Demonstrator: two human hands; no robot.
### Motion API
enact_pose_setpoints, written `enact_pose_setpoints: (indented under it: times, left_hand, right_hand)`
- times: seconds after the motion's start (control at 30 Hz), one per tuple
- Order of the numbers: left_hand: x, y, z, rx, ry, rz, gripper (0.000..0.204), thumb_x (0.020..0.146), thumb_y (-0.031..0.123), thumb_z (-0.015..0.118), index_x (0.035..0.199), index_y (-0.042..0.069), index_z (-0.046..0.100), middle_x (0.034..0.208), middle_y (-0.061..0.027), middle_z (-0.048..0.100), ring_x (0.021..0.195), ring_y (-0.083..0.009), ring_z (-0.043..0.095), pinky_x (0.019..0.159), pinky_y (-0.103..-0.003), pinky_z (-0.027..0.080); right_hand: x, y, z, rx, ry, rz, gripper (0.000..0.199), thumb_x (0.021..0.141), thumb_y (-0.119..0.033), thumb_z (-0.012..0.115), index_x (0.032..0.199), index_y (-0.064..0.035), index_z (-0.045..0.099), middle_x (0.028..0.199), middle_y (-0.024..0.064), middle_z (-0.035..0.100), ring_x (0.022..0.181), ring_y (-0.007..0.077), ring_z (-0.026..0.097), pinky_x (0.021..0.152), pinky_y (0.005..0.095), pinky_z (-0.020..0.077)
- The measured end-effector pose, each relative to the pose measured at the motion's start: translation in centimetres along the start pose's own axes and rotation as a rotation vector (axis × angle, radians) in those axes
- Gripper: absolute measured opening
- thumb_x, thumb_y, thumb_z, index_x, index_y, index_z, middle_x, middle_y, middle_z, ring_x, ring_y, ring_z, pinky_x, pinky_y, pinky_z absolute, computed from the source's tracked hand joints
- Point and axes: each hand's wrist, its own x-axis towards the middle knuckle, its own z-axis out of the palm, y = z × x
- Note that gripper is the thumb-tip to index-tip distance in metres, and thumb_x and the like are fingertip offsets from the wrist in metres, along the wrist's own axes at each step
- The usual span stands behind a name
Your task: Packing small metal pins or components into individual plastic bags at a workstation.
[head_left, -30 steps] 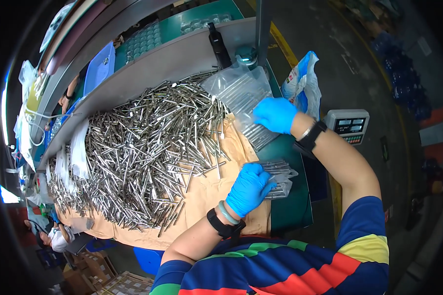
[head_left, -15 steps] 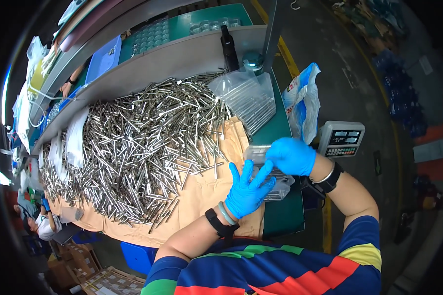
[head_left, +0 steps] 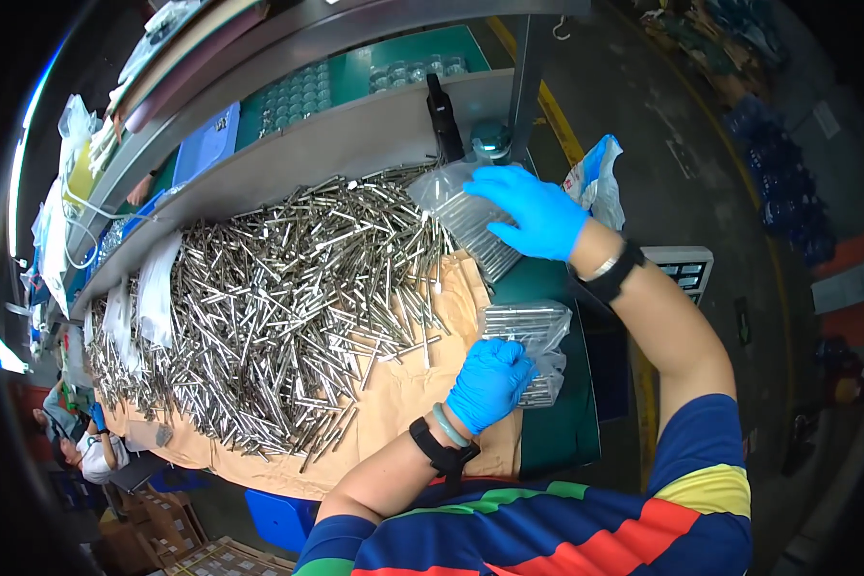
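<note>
- Clear bags of metal rods, two clusters counted: one upper bag (head_left: 480,230) under and left of the right hand (head_left: 533,211); one lower bundle (head_left: 528,322) just beside and beyond the left hand (head_left: 492,384). Whether the bundle is one bag or more, I cannot tell from here.
- Right hand, blue glove: fingers stretched out over the upper bag's corner, thumb held apart. Contact uncertain.
- Left hand, blue glove: fingers curled inward at the bundle's near-left side; any pinch on the plastic is hidden from me.
- Loose metal rods (head_left: 278,317): one large heap left of both hands, too many to count, on brown paper (head_left: 394,408).
- Beyond the right hand: one black bottle (head_left: 443,120), one teal-topped jar (head_left: 492,139).
- Right of the right hand: one blue-and-white bag (head_left: 600,187); one scale (head_left: 691,269), partly covered by the forearm.
- Black wristbands: two, one per wrist.
</note>
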Motion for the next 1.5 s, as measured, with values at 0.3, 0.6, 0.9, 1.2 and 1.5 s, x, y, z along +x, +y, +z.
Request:
enact_pose_setpoints:
  times: [0.3, 0.6, 0.9, 1.2, 1.5]
  left_hand:
    - [-0.3, 0.1, 0.5, -0.029, -0.009, -0.032, 0.009, 0.073, 0.016, 0.064, 0.075, 0.008, 0.062, 0.078, -0.0079, 0.054, 0.073, -0.0273, 0.052, 0.064, -0.04, 0.041]
    - [-0.9, -0.1, 0.9, 0.016, 0.04, -0.016, 0.011, 0.072, 0.016, 0.064, 0.082, 0.01, 0.064, 0.083, -0.0055, 0.054, 0.095, -0.0285, 0.053, 0.076, -0.043, 0.041]
    - [-0.2, 0.3, -0.3, 0.19, -0.126, 0.012, 0.015, 0.073, 0.017, 0.062, 0.087, 0.015, 0.065, 0.098, -0.0018, 0.056, 0.132, -0.0394, 0.027, 0.095, -0.072, 0.015]
    - [3.0, -1.5, -0.3, -0.113, -0.211, 0.092, 0.015, 0.072, 0.012, 0.061, 0.086, 0.008, 0.064, 0.102, -0.0099, 0.058, 0.119, -0.0417, 0.041, 0.1, -0.058, 0.027]
    - [3.3, -2.2, -0.3, -0.241, -0.162, 0.151, 0.008, 0.066, 0.009, 0.066, 0.062, 0.006, 0.059, 0.072, -0.0074, 0.055, 0.079, -0.031, 0.056, 0.091, -0.045, 0.041]
  right_hand:
    - [3.0, 2.9, 2.3, -0.315, -0.479, 0.325, 0.02, 0.081, -0.024, 0.056, 0.088, -0.0065, 0.061, 0.093, 0.0156, 0.062, 0.088, 0.0332, 0.06, 0.074, 0.0426, 0.0495]
    - [-4.5, -0.8, 1.0, 0.063, -0.403, 0.13, 0.022, 0.084, -0.026, 0.054, 0.077, -0.0071, 0.063, 0.076, 0.018, 0.06, 0.073, 0.0352, 0.059, 0.064, 0.044, 0.0467]
    - [-9.6, -0.5, 1.0, 0.224, -0.62, 0.026, 0.016, 0.08, -0.02, 0.055, 0.08, -0.0068, 0.064, 0.074, 0.0153, 0.061, 0.068, 0.0337, 0.06, 0.061, 0.0413, 0.0483]
    - [-10.0, -2.0, 1.8, 0.4, -0.535, -0.001, 0.014, 0.079, -0.017, 0.055, 0.083, -0.0078, 0.065, 0.076, 0.0162, 0.062, 0.069, 0.0338, 0.06, 0.062, 0.0404, 0.0489]
    - [-6.9, 0.8, -0.5, 0.576, -0.422, 0.12, 0.034, 0.077, -0.015, 0.059, 0.111, -0.0076, 0.057, 0.087, 0.0122, 0.062, 0.076, 0.029, 0.061, 0.066, 0.0367, 0.0497]
